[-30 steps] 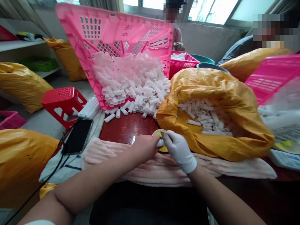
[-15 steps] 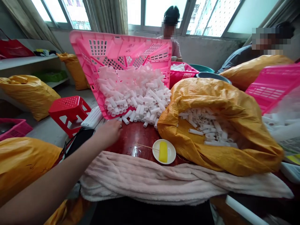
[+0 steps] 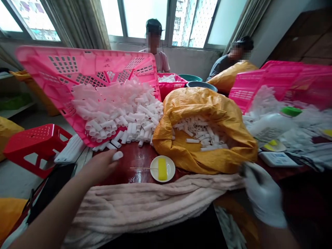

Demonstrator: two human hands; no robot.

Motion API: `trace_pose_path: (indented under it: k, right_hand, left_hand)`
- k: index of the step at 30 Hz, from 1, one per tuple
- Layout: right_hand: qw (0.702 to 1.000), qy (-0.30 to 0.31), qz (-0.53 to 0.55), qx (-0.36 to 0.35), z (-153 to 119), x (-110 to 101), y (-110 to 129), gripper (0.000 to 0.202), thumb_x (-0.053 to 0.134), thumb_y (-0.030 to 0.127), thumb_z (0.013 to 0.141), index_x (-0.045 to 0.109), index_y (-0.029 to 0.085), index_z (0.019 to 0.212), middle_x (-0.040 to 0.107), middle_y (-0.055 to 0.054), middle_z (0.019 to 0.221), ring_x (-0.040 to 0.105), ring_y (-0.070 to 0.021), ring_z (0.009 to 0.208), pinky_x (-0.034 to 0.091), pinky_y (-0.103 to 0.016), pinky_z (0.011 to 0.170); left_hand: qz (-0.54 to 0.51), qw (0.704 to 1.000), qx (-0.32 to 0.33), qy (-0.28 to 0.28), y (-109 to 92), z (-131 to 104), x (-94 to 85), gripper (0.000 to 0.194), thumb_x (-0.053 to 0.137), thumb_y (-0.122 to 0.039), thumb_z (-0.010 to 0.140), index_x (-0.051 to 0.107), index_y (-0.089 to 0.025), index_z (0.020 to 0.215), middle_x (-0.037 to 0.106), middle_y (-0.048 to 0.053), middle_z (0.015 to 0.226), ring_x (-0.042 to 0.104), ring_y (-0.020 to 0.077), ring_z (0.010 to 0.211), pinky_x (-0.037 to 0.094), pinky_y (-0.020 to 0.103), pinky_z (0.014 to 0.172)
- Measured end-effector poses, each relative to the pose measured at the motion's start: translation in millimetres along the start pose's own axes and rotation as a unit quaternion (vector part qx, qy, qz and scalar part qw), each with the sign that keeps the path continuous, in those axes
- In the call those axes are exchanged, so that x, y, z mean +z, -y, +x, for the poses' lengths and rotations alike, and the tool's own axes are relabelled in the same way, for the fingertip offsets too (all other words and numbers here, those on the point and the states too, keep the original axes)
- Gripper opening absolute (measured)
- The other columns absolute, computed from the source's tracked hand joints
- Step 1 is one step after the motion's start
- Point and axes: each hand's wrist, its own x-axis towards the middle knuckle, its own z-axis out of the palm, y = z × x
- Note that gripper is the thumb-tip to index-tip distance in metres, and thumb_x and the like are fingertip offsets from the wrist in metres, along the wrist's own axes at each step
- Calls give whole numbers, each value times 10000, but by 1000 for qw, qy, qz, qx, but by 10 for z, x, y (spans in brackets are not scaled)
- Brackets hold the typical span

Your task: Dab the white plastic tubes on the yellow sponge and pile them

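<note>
My left hand [image 3: 100,166] is closed on a short white plastic tube [image 3: 118,156], just in front of a pink basket [image 3: 33,60] tipped on its side. Many similar tubes [image 3: 132,129] spill from that basket onto the dark red table [image 3: 121,173]. At the right, my right hand [image 3: 263,193] wears a white glove with something dark at the fingertips. Its fingers look bent together, but blur hides whether they hold anything. Between the hands an orange woven sack [image 3: 202,166] lies with its mouth spread, showing more white tubes [image 3: 193,140] inside.
A small white dish [image 3: 170,169] holds a yellow block [image 3: 162,169] with a thin stick. A pale plush cloth [image 3: 150,200] runs along the front edge. Left stands a red stool [image 3: 31,148]; right are a green-capped bottle [image 3: 269,128] and pink baskets [image 3: 246,86]. Two people sit beyond.
My left hand has drawn back from the pile with a tube. My gloved right hand has come into view at the right. The whole view has turned rightward.
</note>
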Motion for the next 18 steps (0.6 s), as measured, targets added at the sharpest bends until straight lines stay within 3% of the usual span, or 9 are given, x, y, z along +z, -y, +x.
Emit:
trace_pose_path:
  k: [2, 4, 6, 8, 10, 13, 16, 18]
  right_hand:
    - [988, 121, 7, -97, 395, 415, 450, 299, 438, 311, 844, 546, 221, 1109, 600, -117, 1106, 580, -255, 1021, 455, -424, 902]
    - [953, 244, -148, -99, 751, 844, 892, 325, 475, 182, 790, 571, 168, 1100, 573, -134, 1171, 542, -258, 1083, 424, -388, 929]
    - [937, 281, -192, -79, 993, 1190, 1205, 320, 582, 153, 700, 619, 130, 1017, 612, -178, 1081, 585, -306, 989, 455, -415, 846]
    - [933, 288, -207, -62, 1120, 1384, 1365, 305, 621, 154, 677, 629, 125, 980, 641, -187, 990, 606, -312, 923, 465, -419, 790]
    - [931, 289, -217, -54, 1160, 1405, 1417, 288, 634, 173, 682, 623, 130, 967, 656, -178, 925, 610, -307, 897, 463, -418, 771]
    - [933, 284, -211, -61, 1068, 1198, 1400, 283, 633, 269, 711, 593, 129, 954, 660, -150, 843, 618, -296, 833, 469, -414, 735]
    - [941, 317, -4, -117, 754, 965, 1308, 306, 525, 405, 808, 535, 162, 994, 651, -81, 829, 620, -211, 739, 496, -342, 663]
    - [905, 362, 170, -149, 471, 936, 1221, 331, 473, 421, 845, 494, 190, 1081, 647, -71, 937, 626, -180, 777, 516, -310, 656]
  left_hand:
    - [-5, 999, 46, 5, -357, -6, 54, 134, 413, -301, 791, 484, -191, 764, 597, 30, 791, 561, 174, 735, 362, 245, 601]
    - [26, 996, 81, -2, -639, 23, 162, 91, 433, -254, 770, 491, -185, 757, 603, 51, 835, 563, 188, 796, 370, 259, 639]
    - [44, 994, 99, 6, -792, 58, 282, 76, 445, -223, 761, 504, -181, 783, 613, 67, 881, 566, 202, 844, 379, 272, 669]
    - [34, 993, 109, 20, -828, 76, 381, 81, 439, -224, 777, 502, -184, 808, 621, 69, 892, 575, 204, 842, 385, 274, 663]
    - [9, 992, 120, 25, -800, 75, 448, 86, 427, -249, 801, 489, -190, 807, 624, 61, 867, 583, 197, 807, 384, 269, 636]
    - [-35, 989, 143, 16, -750, 64, 506, 134, 415, -310, 834, 472, -200, 783, 620, 43, 834, 584, 183, 768, 375, 259, 610]
    - [-61, 986, 158, 1, -743, 73, 547, 151, 428, -334, 839, 475, -201, 783, 618, 36, 825, 582, 177, 768, 369, 254, 613]
    - [-65, 985, 162, -4, -750, 87, 567, 137, 439, -321, 832, 483, -199, 790, 617, 36, 820, 581, 177, 769, 368, 253, 619]
